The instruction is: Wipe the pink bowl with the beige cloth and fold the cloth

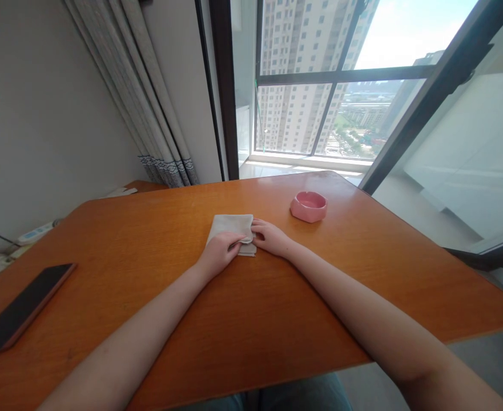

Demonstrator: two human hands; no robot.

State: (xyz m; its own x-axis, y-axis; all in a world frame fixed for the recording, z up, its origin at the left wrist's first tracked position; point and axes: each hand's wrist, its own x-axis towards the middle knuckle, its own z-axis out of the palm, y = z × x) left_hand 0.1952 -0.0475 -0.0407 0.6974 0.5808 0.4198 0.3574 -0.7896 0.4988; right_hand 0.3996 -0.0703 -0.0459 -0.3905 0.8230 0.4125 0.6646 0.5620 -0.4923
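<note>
A folded beige cloth [229,225] lies flat near the middle of the orange wooden table [251,319]. My left hand [218,254] rests on the cloth's near part, fingers pinching its near right corner. My right hand [270,236] touches the same corner from the right, fingertips on the cloth's edge. Both forearms stretch across the table toward it.
A pink ceramic ashtray [308,206] stands to the right of the cloth, further back. A dark phone [20,308] lies near the table's left edge. A remote [37,231] and a cable sit at far left. Grey curtains [148,114] and a large window [341,85] are behind.
</note>
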